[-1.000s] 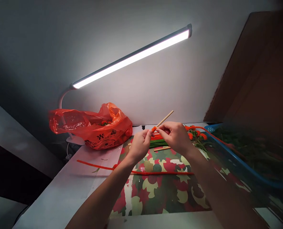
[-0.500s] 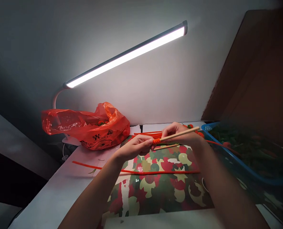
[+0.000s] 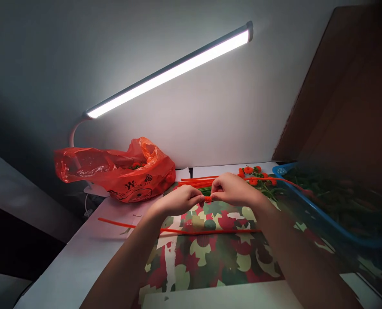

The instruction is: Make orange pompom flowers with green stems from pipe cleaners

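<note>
My left hand (image 3: 178,200) and my right hand (image 3: 233,189) meet above a patterned red and green sheet (image 3: 210,253). Both pinch a small orange coil (image 3: 207,198) of pipe cleaner between their fingertips. The wooden stick seen earlier is hidden behind my right hand. A long orange pipe cleaner (image 3: 178,230) lies across the sheet just under my wrists. Behind my hands lie a bundle of orange pipe cleaners (image 3: 195,181) and some green ones (image 3: 204,189).
An orange plastic bag (image 3: 120,171) sits at the back left under a lit bar lamp (image 3: 168,71). Small orange flowers with green stems (image 3: 255,174) lie at the back right beside a blue basket (image 3: 322,214). A brown board (image 3: 345,98) leans on the right.
The stick first pointed up and back, then swung level to the right, and is now out of sight. My hands have dropped lower and closed in on the orange coil.
</note>
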Tool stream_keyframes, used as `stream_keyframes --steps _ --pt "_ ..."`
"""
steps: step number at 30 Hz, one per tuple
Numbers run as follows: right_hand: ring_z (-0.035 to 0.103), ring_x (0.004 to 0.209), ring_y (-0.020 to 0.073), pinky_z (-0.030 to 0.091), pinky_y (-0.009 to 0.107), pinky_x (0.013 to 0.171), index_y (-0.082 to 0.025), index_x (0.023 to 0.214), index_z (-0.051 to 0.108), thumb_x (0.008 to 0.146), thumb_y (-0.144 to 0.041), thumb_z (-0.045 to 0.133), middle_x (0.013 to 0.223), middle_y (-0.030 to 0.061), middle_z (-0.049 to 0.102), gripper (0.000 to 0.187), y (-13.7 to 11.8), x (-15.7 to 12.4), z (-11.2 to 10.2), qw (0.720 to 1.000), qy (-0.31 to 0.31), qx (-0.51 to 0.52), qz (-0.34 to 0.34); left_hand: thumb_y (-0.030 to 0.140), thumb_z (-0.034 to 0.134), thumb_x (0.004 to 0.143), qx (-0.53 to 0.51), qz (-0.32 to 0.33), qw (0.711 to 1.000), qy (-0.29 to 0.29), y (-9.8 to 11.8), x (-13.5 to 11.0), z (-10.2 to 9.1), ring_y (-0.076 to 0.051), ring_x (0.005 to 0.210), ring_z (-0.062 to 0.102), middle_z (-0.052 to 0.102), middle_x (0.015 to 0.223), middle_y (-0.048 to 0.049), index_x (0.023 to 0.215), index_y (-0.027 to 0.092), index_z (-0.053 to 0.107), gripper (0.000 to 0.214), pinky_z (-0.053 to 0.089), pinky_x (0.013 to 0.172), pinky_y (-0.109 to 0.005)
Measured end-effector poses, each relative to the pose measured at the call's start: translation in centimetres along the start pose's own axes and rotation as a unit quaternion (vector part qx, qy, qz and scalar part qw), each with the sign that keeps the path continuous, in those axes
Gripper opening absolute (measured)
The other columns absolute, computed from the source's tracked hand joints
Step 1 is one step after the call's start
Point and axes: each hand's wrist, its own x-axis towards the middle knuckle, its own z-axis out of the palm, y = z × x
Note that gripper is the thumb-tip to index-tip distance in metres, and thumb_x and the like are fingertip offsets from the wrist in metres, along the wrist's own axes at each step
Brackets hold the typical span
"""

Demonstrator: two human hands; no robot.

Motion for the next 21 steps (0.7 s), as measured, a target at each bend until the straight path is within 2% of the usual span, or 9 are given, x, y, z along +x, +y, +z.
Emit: stream_keyframes --steps 3,7,10,12,14,17,21 --pt "0.049 0.054 0.0126 0.032 0.029 0.066 -0.019 0.059 0.065 0.075 -0.016 0.057 0.055 0.0 0.062 0.019 -0.6 0.5 0.8 0.989 0.116 -0.084 0.019 0.043 0.039 0.087 0.015 -0.021 0.995 0.095 -0.1 0.6 0.8 -0.01 0.049 0.03 0.038 0.053 0.0037 0.062 0.016 0.053 0.04 0.021 0.046 -0.023" --pt "0.053 0.058 0.0129 0.029 0.031 0.073 -0.018 0.064 0.065 0.081 -0.018 0.055 0.06 0.0001 0.065 0.019 -0.7 1.2 1.6 0.964 0.254 -0.079 0.004 0.036 0.038 0.088 -0.007 -0.025 0.971 0.237 -0.2 1.5 1.4 -0.011 0.051 0.033 0.04 0.054 0.0035 0.061 0.018 0.049 0.035 0.022 0.049 -0.024" --pt "0.054 0.06 0.0122 0.026 0.031 0.071 -0.017 0.066 0.065 0.083 -0.018 0.055 0.063 0.0003 0.066 0.019 -0.4 1.5 2.2 0.94 0.334 -0.055 -0.044 0.036 0.04 0.087 -0.094 -0.011 0.947 0.308 -0.3 2.0 1.8 -0.011 0.052 0.033 0.036 0.052 0.0045 0.061 0.017 0.05 0.033 0.022 0.051 -0.023" --pt "0.053 0.058 0.0116 0.026 0.031 0.07 -0.018 0.069 0.067 0.083 -0.021 0.057 0.063 0.0001 0.066 0.018 -0.3 1.7 2.4 0.928 0.366 -0.021 -0.062 0.04 0.044 0.085 -0.177 0.003 0.93 0.322 -0.5 2.2 2.0 -0.011 0.049 0.03 0.033 0.05 0.0059 0.064 0.017 0.051 0.032 0.021 0.049 -0.023" --pt "0.052 0.057 0.0114 0.029 0.032 0.072 -0.019 0.072 0.07 0.082 -0.024 0.059 0.062 0.0001 0.066 0.016 -0.1 1.8 2.6 0.923 0.376 0.039 -0.069 0.045 0.043 0.085 -0.24 0.015 0.921 0.308 -0.7 2.4 2.2 -0.009 0.045 0.025 0.027 0.048 0.008 0.069 0.018 0.05 0.033 0.019 0.046 -0.023" --pt "0.053 0.058 0.013 0.036 0.031 0.069 -0.018 0.074 0.071 0.078 -0.03 0.063 0.066 0.0022 0.068 0.015 0.3 2.1 2.5 0.911 0.352 0.202 -0.071 0.054 0.039 0.085 -0.303 0.037 0.914 0.267 -1.0 2.7 2.3 -0.007 0.041 0.016 0.019 0.048 0.0108 0.075 0.019 0.045 0.037 0.015 0.042 -0.021" --pt "0.058 0.069 0.0157 0.043 0.028 0.065 -0.016 0.073 0.07 0.068 -0.04 0.072 0.073 0.0042 0.069 0.025 1.4 2.2 1.9 0.871 0.234 0.425 -0.074 0.062 0.038 0.082 -0.355 0.075 0.911 0.198 -1.5 2.7 2.0 -0.006 0.041 0.01 0.015 0.05 0.012 0.076 0.02 0.042 0.043 0.014 0.041 -0.02"
